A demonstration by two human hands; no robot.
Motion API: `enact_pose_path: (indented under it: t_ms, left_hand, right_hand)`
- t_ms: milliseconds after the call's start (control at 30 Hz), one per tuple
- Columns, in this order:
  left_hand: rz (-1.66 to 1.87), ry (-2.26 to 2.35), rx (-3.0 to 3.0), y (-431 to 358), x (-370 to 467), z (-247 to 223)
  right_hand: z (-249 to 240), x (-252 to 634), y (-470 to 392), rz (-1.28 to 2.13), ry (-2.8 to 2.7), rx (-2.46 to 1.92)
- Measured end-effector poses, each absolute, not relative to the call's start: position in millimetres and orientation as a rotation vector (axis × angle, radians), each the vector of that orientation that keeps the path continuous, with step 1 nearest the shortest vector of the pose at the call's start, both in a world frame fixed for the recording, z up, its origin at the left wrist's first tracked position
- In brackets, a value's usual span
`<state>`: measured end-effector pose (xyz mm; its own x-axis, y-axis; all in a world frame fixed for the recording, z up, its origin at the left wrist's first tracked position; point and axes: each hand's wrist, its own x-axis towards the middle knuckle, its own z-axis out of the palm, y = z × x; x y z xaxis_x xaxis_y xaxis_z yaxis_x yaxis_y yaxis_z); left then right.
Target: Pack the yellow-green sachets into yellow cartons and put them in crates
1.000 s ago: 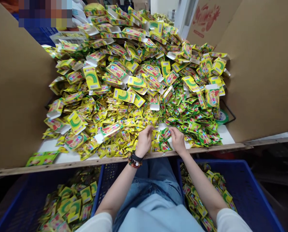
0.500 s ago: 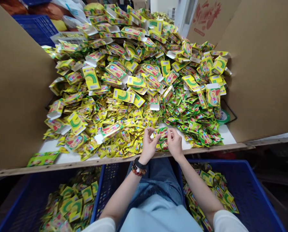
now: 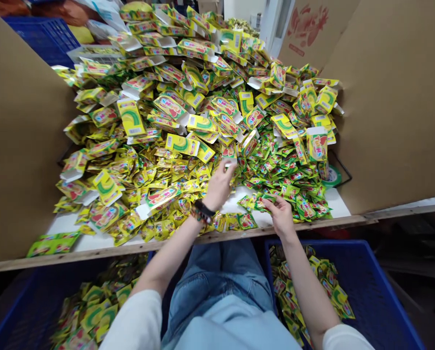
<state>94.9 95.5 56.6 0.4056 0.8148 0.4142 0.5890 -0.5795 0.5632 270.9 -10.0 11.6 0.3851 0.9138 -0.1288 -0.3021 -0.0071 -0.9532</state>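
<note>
My left hand [image 3: 219, 188] reaches over the pile with its fingers apart, at the open white flap of a small yellow-green carton [image 3: 229, 151]. The fingers are slightly blurred; whether they touch the flap I cannot tell. My right hand [image 3: 283, 217] pinches a green sachet [image 3: 264, 200] between thumb and fingertips at the edge of the green heap. Yellow sachets [image 3: 166, 226] lie in a heap on the left, and green sachets [image 3: 308, 206] on the right. A few sachets [image 3: 239, 221] rest at the table's front edge between my hands.
Many printed cartons [image 3: 173, 107] are stacked high behind the sachets. Cardboard walls [image 3: 392, 107] stand at both sides. Blue crates [image 3: 370, 272] with filled cartons sit below the wooden edge [image 3: 108, 252]. A green tape roll [image 3: 333, 177] lies at right, green packs [image 3: 53, 243] at left.
My hands have moved apart from the sachets they held together. My left hand went forward to the carton; my right hand moved right to the green sachets. Sachets now lie at the front edge.
</note>
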Motion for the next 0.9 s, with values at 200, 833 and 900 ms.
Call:
enact_pose_path:
  t_ms: [200, 833, 900]
  left_hand:
    - [0.551, 1.035, 2.894, 195.4, 82.3, 83.2]
    - [0.785, 0.809, 2.475, 34.1, 84.6, 42.1]
    - [0.840, 0.870, 2.376, 21.4, 88.1, 31.4]
  right_hand:
    - [7.9, 283.2, -18.6, 1.122, -0.707, -1.271]
    - [52.2, 267.2, -42.0, 0.847, -0.835, -1.219]
    - [60.2, 265.7, -43.9, 0.811, -0.974, -1.222]
